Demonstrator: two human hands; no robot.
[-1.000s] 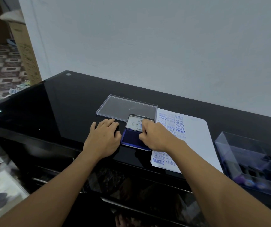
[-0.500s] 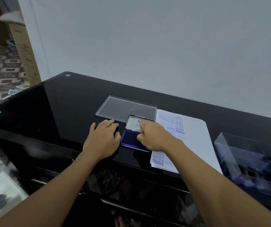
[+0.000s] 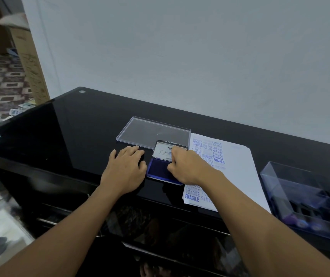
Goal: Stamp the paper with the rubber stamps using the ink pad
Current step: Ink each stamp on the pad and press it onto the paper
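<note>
A blue ink pad lies open on the black glass table, its lid tilted up at the back. My right hand hovers low over the pad with its fingers curled tight; a rubber stamp seems gripped inside them, but the hand hides it. My left hand rests flat on the table just left of the pad, thumb at the pad's edge. To the right of the pad lies a stack of white paper with several blue prints such as FRAGILE and AIR MAIL.
A clear plastic lid lies flat behind the ink pad. At the far right stands a clear box holding several stamps in a black rack. A grey wall runs behind the table. The table's front edge is close to my arms.
My right hand has shifted slightly left and down over the ink pad, its index finger curling in. The left hand, the pad and the paper have stayed where they were.
</note>
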